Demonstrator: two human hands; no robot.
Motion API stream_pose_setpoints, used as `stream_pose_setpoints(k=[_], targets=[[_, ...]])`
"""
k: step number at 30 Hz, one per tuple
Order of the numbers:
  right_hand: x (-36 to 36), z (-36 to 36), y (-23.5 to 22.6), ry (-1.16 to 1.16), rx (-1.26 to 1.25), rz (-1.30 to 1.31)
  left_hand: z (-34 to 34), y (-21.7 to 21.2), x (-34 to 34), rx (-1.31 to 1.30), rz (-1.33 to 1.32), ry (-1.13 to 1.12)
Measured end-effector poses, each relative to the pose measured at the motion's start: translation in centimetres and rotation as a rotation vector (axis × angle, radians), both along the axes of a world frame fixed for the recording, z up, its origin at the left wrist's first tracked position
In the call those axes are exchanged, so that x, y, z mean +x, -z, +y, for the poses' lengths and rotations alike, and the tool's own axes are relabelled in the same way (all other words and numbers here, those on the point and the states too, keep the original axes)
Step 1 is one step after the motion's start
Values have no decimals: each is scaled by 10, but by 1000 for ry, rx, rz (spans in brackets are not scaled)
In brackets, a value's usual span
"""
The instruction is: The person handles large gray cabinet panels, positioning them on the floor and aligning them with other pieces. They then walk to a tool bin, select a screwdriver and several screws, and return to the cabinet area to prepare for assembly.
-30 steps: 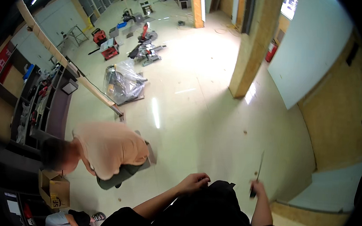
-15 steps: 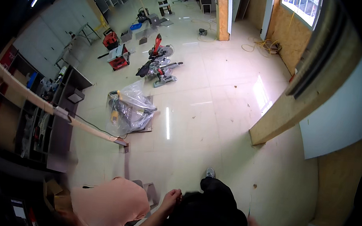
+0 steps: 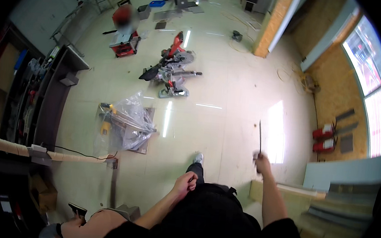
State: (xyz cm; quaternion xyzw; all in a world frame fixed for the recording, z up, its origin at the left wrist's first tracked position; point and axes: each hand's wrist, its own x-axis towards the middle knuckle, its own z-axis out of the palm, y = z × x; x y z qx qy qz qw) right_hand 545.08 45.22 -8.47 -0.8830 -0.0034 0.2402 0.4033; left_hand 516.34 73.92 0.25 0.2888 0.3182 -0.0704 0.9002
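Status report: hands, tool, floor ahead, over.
Right hand gripping long thin tool, pointing ahead. Left hand curled, contents unclear. Floor ahead: saw, plastic-covered equipment.

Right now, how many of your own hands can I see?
2: the left hand, curled at lower centre, and the right hand, farther out to the right, gripping a thin tool. Neither is hidden.

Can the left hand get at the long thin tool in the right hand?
Probably yes: only open space shows between the left hand and the long thin tool, though the right hand grips its near end.
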Motion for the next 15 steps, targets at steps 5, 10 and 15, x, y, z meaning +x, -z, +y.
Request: stream_pose_setpoints(k=[5, 10, 15], targets=[[-32, -61, 64, -265, -545, 441, 114, -43, 187, 300, 4, 141], [32, -49, 78, -149, -643, 733, 214, -36, 359, 451, 0, -5], [216, 30, 94, -86, -595, 765, 263, 6, 510, 223, 176, -159]])
